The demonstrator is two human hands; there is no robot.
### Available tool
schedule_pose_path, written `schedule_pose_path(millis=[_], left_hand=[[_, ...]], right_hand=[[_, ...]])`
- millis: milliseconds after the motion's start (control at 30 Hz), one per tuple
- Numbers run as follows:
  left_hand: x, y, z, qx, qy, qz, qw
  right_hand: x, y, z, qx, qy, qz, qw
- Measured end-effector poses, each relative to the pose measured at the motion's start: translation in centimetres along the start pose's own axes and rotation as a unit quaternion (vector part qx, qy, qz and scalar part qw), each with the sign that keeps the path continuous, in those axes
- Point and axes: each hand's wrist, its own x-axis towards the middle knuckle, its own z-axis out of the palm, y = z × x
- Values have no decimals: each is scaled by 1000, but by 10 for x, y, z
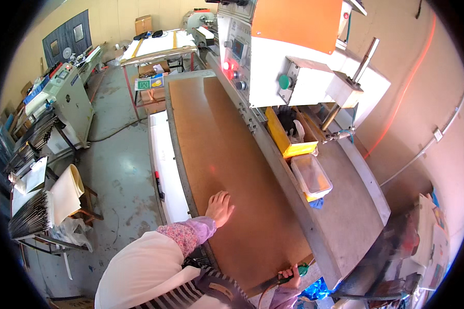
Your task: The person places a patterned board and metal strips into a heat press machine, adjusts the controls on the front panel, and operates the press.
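My left hand point(220, 208) lies palm down on a long brown board point(227, 149), its fingers stretched out and nothing in them. The board covers the bed of a machine and runs away from me. At the board's near right corner, my right hand point(291, 278) is closed around a green and dark air blow gun point(302, 269). A thin reddish hose point(263, 294) curves down beside it, and part of the tool is hidden by my fingers.
The white and orange machine head point(294, 62) rises on the right, with a lit red button. Below it stand a yellow bin point(294, 147) and a clear plastic tub point(312, 176) on a metal ledge. Metal rods point(33, 219), a worktable point(154, 49) and another machine point(69, 98) are on the left.
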Motion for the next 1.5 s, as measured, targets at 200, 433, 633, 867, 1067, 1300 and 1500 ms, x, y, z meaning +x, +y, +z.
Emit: schedule_pose_path(millis=[200, 433, 633, 867, 1067, 1300, 1500], left_hand=[[1, 0, -4, 4, -3, 0, 1000], [2, 2, -5, -17, -12, -11, 1000], [0, 1, -3, -31, -20, -24, 999], [4, -1, -9, -26, -20, -8, 999], [7, 2, -7, -35, -31, -16, 999], [-3, -5, -1, -43, -17, -46, 998], [-4, -4, 0, -46, -2, -34, 998]], right_hand=[[-2, 3, 11, -26, 15, -9, 1000], [-19, 12, 31, -543, 42, -35, 838], [-91, -18, 26, -874, 8, -120, 470], [-139, -34, 40, -853, 100, -78, 506], [-99, 11, 42, -783, 203, -194, 554], [-77, 26, 104, -700, 190, -229, 649], [-100, 13, 73, -751, 168, -180, 613]])
